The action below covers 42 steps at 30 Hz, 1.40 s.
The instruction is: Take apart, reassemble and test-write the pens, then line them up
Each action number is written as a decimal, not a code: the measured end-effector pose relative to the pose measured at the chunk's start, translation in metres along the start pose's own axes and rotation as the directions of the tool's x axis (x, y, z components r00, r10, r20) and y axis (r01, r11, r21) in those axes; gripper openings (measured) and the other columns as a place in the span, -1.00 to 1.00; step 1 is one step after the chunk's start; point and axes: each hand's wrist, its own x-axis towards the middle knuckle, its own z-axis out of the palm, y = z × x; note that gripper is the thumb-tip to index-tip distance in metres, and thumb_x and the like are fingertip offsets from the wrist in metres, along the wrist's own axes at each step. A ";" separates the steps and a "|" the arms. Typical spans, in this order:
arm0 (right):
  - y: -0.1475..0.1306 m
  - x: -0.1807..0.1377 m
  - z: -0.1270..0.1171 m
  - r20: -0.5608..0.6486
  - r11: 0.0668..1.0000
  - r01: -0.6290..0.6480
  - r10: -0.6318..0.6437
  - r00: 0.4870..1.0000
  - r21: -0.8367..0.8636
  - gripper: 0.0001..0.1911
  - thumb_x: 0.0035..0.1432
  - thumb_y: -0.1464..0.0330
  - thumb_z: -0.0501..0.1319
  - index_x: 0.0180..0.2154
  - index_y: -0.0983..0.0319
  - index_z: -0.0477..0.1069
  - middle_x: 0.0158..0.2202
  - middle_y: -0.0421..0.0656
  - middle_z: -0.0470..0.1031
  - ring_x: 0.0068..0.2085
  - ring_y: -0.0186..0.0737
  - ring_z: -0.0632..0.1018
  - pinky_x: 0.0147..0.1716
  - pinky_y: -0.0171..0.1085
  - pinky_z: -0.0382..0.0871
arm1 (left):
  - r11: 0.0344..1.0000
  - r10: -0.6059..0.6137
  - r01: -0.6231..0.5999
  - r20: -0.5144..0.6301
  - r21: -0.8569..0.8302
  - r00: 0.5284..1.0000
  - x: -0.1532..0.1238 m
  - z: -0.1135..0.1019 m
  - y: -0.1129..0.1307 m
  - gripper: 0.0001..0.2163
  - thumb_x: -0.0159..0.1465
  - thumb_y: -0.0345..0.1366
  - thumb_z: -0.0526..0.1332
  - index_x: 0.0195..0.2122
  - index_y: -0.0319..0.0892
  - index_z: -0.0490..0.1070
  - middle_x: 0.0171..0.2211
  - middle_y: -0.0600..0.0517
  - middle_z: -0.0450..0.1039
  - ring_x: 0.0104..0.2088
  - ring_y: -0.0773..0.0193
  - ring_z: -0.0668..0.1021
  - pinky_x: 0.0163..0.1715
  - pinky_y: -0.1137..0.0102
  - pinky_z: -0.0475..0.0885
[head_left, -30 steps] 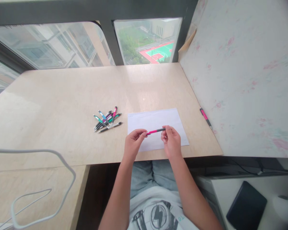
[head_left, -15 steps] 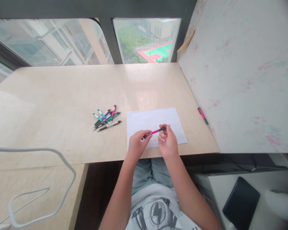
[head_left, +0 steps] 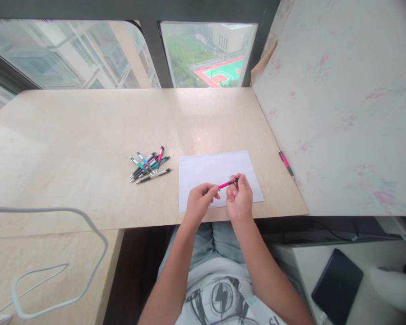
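A pink and black pen point(head_left: 226, 184) is held between both hands above a white sheet of paper point(head_left: 216, 174). My left hand point(head_left: 199, 201) is wrapped round its left end, and my right hand point(head_left: 239, 196) pinches its dark right end. The hands are close together near the table's front edge. A heap of several coloured pens point(head_left: 149, 166) lies on the table to the left of the paper.
The beige table point(head_left: 88, 135) reaches back to a window. A single pink pen point(head_left: 286, 164) lies at the table's right edge by a pale speckled wall panel point(head_left: 341, 104). A white cable point(head_left: 54, 253) loops at lower left. A black flat box point(head_left: 337, 284) sits at lower right.
My hands have drawn closer together along the pen, so less of its pink barrel shows. The pen has tilted slightly up to the right.
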 end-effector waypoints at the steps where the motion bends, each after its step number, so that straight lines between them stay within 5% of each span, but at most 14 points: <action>1: 0.000 -0.001 0.001 0.006 1.000 0.012 -0.012 1.000 -0.011 -0.70 0.14 0.10 0.28 -0.36 0.18 0.34 -0.41 -0.27 0.38 -0.62 -0.50 0.04 -0.66 -0.37 -0.08 | 0.997 -0.042 0.043 0.014 -0.062 0.999 0.000 0.000 0.000 -0.74 0.21 -0.09 0.29 -0.41 -0.21 0.52 -0.53 0.03 0.49 -0.57 0.39 0.34 -0.55 0.46 0.19; 6: -0.001 -0.010 0.008 0.089 0.993 0.082 -0.075 0.993 -0.080 -0.72 0.22 0.11 0.22 -0.37 0.18 0.35 -0.43 -0.27 0.39 -0.64 -0.52 0.07 -0.66 -0.37 -0.08 | 0.916 -0.237 0.249 0.074 -0.314 0.969 0.000 0.001 -0.004 -0.66 0.24 -0.05 0.23 -0.45 -0.26 0.49 -0.72 0.14 0.23 -0.68 0.47 0.17 -0.64 0.48 -0.04; 14: -0.007 -0.005 0.002 0.143 0.962 0.085 -0.048 0.989 -0.260 -0.69 0.24 0.10 0.18 -0.23 0.19 0.52 -0.11 -0.09 0.53 -0.43 -0.39 0.44 -0.64 -0.38 0.09 | 0.885 -0.061 0.033 -0.046 -0.464 0.997 0.002 -0.008 -0.003 -0.76 0.14 -0.18 0.39 -0.26 -0.19 0.48 -0.42 0.01 0.53 -0.45 0.40 0.44 -0.40 0.47 0.31; 18: -0.007 0.004 -0.015 0.183 0.904 0.071 0.008 0.983 -0.422 -0.68 0.19 0.10 0.24 -0.28 0.21 0.56 -0.43 -0.17 0.49 -0.47 -0.35 0.43 -0.61 -0.37 0.19 | 0.905 -0.013 -0.019 -0.071 -0.425 0.997 0.003 -0.018 -0.008 -0.75 0.10 -0.24 0.42 -0.22 -0.18 0.50 -0.36 -0.01 0.56 -0.43 0.38 0.45 -0.39 0.44 0.33; 25: -0.014 0.011 -0.026 0.210 0.779 0.146 -0.018 0.978 -0.610 -0.67 0.17 0.08 0.26 -0.36 0.22 0.55 -0.54 -0.22 0.46 -0.53 -0.36 0.40 -0.57 -0.34 0.26 | 0.884 -0.054 -0.005 -0.112 -0.468 0.992 0.007 -0.019 -0.014 -0.78 0.07 -0.27 0.44 -0.26 -0.18 0.57 -0.42 0.05 0.50 -0.38 0.38 0.50 -0.31 0.44 0.38; 31: -0.018 0.010 -0.026 0.258 0.745 0.213 -0.057 0.965 -0.632 -0.78 0.16 0.19 0.30 -0.27 0.20 0.58 -0.42 -0.16 0.59 -0.39 -0.25 0.56 -0.38 -0.26 0.45 | 0.824 -0.142 0.014 -0.183 -0.566 0.973 0.009 -0.014 -0.014 -0.76 0.07 -0.27 0.45 -0.25 -0.22 0.57 -0.31 0.00 0.55 -0.40 0.43 0.52 -0.33 0.48 0.42; 36: -0.017 0.011 -0.026 0.335 0.763 0.289 -0.101 0.937 -0.579 -0.79 0.10 0.32 0.33 -0.17 0.15 0.57 -0.13 -0.11 0.61 -0.10 -0.18 0.58 -0.07 -0.17 0.46 | 0.806 -0.140 -0.019 -0.222 -0.592 0.965 0.010 -0.014 -0.013 -0.75 0.08 -0.25 0.45 -0.24 -0.23 0.56 -0.37 0.03 0.52 -0.41 0.44 0.52 -0.38 0.52 0.41; 39: -0.015 0.013 -0.028 0.310 0.813 0.234 -0.070 0.948 -0.533 -0.66 0.07 0.27 0.35 -0.07 0.14 0.52 -0.07 -0.10 0.59 -0.08 -0.16 0.56 -0.19 -0.21 0.48 | 0.820 -0.142 -0.009 -0.218 -0.572 0.966 0.010 -0.015 -0.013 -0.74 0.07 -0.24 0.45 -0.23 -0.22 0.56 -0.37 0.03 0.54 -0.40 0.43 0.54 -0.38 0.51 0.41; 42: -0.012 0.015 -0.032 0.246 0.821 0.125 0.020 0.969 -0.556 -0.63 0.22 0.06 0.18 -0.28 0.21 0.53 -0.39 -0.12 0.57 -0.37 -0.23 0.54 -0.46 -0.29 0.37 | 0.847 -0.121 -0.012 -0.214 -0.532 0.969 0.009 -0.014 -0.014 -0.73 0.07 -0.23 0.45 -0.23 -0.20 0.56 -0.31 0.00 0.57 -0.38 0.40 0.56 -0.35 0.48 0.41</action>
